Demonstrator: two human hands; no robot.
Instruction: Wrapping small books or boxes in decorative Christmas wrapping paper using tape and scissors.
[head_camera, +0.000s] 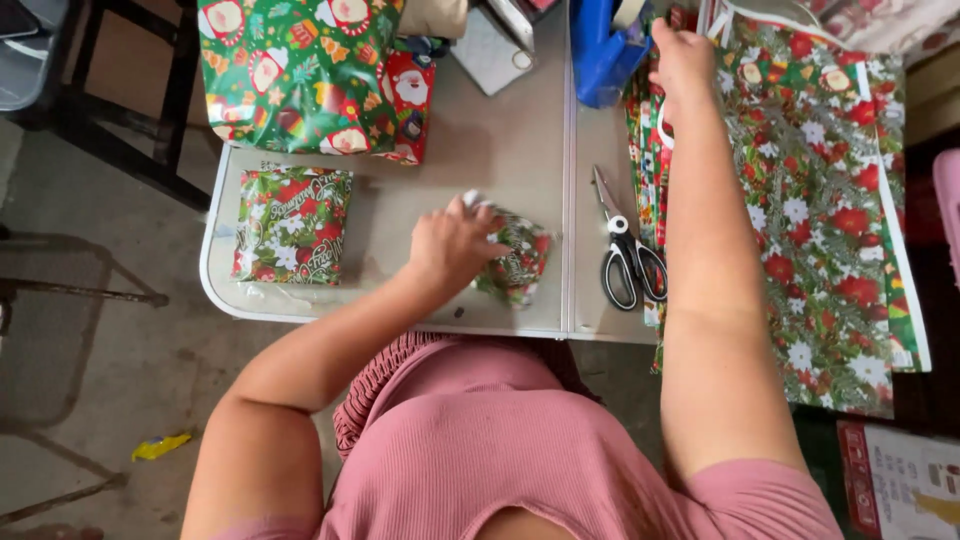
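Left hand (447, 248) presses flat on the small half-wrapped parcel (515, 262) mid-table; right hand (682, 55) closes at the blue tape dispenser (603, 50). Better keep the fold pinned until tape arrives.

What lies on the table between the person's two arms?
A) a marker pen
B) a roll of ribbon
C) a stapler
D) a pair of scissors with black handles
D: the scissors with black handles lie closed on the grey table, between the left hand, which presses on a small wrapped parcel, and the right hand, which reaches to the blue tape dispenser.
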